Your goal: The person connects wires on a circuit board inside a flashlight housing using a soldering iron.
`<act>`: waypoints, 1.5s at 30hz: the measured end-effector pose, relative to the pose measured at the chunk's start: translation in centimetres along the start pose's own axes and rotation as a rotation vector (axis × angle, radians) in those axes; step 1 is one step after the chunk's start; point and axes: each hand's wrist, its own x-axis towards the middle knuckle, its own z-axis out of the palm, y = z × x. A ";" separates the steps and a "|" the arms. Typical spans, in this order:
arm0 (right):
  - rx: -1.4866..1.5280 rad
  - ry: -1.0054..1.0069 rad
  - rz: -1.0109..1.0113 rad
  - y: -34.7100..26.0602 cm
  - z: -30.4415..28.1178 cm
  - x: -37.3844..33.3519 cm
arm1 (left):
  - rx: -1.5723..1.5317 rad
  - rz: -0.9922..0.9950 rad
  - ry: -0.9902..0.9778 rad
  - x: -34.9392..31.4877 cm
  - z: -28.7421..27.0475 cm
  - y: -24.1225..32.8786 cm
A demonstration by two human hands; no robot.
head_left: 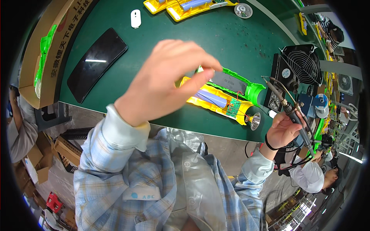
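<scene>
My right hand [285,130] is closed round the handle of a soldering iron [294,116], its tip pointing up and left. My left hand [165,77] hovers over the left end of an opened lamp casing, slightly blurred. Its thumb and forefinger are bent toward each other with a gap between, and nothing shows in them. Beneath it lies a yellow half-shell [208,106] with a purple battery cell [212,98], a green circuit board [233,107] and thin wires. A round reflector [253,121] sits at its right end. Behind it is a green half-shell [252,92] with a dark panel.
A black phone-like slab [96,63] and a white mouse-shaped object [135,19] lie on the green table [162,27]. More yellow shells [185,10] and a reflector [243,10] lie at the back. A cardboard box [32,82] stands left, a black fan [302,64] and solder spool [321,102] right.
</scene>
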 end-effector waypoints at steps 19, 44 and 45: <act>-0.065 0.083 0.046 0.3 -0.2 1.4 | -1.394 0.661 -0.903 -3.2 -6.0 6.9; -0.174 0.232 0.044 0.0 -3.0 1.5 | 0.210 0.141 -0.278 3.2 10.1 3.3; -0.184 0.238 0.039 0.1 -3.2 1.6 | 0.093 0.144 -0.215 3.0 9.9 3.1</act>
